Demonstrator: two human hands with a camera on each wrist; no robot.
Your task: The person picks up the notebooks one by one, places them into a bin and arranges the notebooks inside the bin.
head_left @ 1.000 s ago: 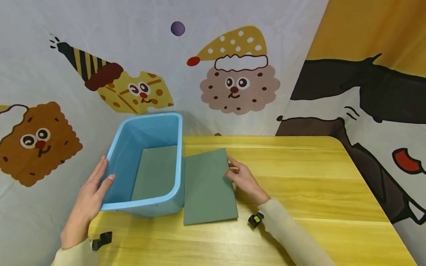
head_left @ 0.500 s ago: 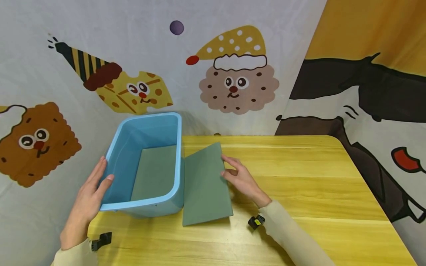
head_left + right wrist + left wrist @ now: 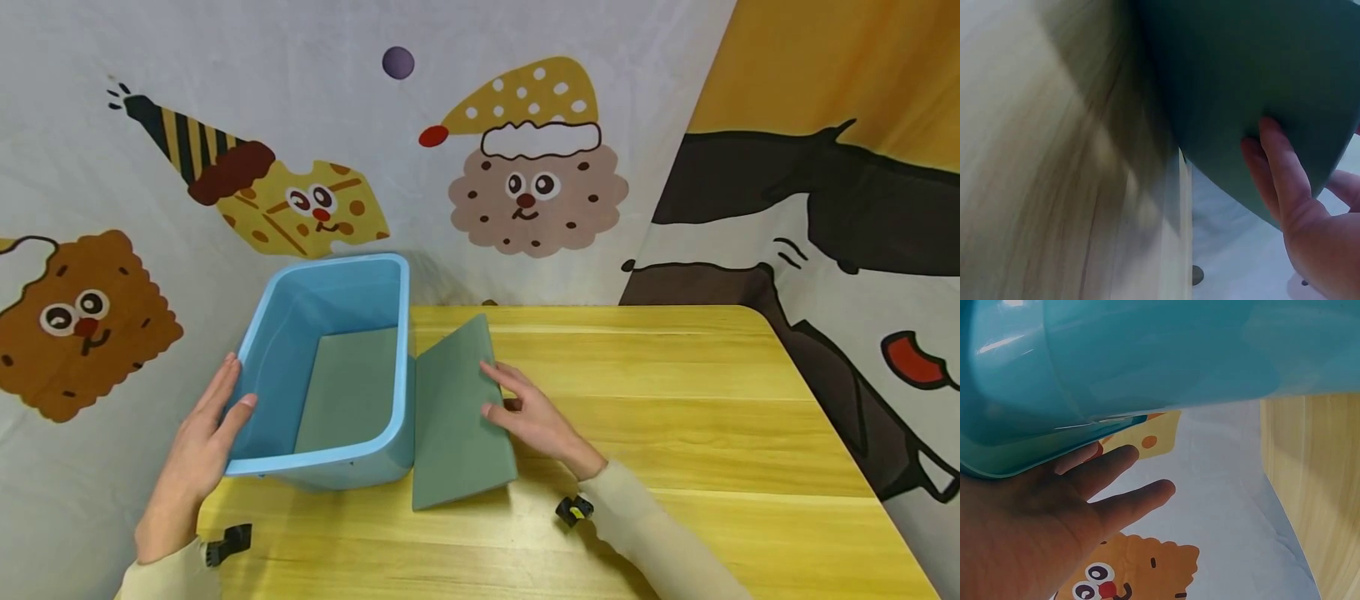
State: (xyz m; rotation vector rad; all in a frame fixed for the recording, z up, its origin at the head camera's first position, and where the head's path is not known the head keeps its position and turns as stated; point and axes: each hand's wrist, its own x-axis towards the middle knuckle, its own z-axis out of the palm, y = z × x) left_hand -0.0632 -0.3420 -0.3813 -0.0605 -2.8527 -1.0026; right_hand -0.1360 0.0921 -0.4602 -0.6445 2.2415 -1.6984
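A thin grey-green board [image 3: 453, 425] stands tilted beside the light blue bin [image 3: 390, 446], its left edge low along the bin's side and its right edge raised off the table. My right hand [image 3: 536, 417] pinches that raised edge. The right wrist view shows two fingers [image 3: 1282, 162] against the board's shaded underside. My left hand [image 3: 198, 450] rests at the bin's left rim, thumb over the inside and fingers along the outside; the left wrist view shows those fingers straight and spread. Another grey-green sheet [image 3: 348, 383] lies flat on the bin's floor.
The bin and board stand on a yellow wood-grain table [image 3: 675, 417] that extends to the right. Behind it hangs a white cloth [image 3: 300, 67] printed with cartoon cookies and cheese. Each sleeve has a black strap device [image 3: 575, 510] near the wrist.
The board's right edge has risen from near the table and swung leftward towards the bin, with my right hand moving along. My left hand and the bin stay put.
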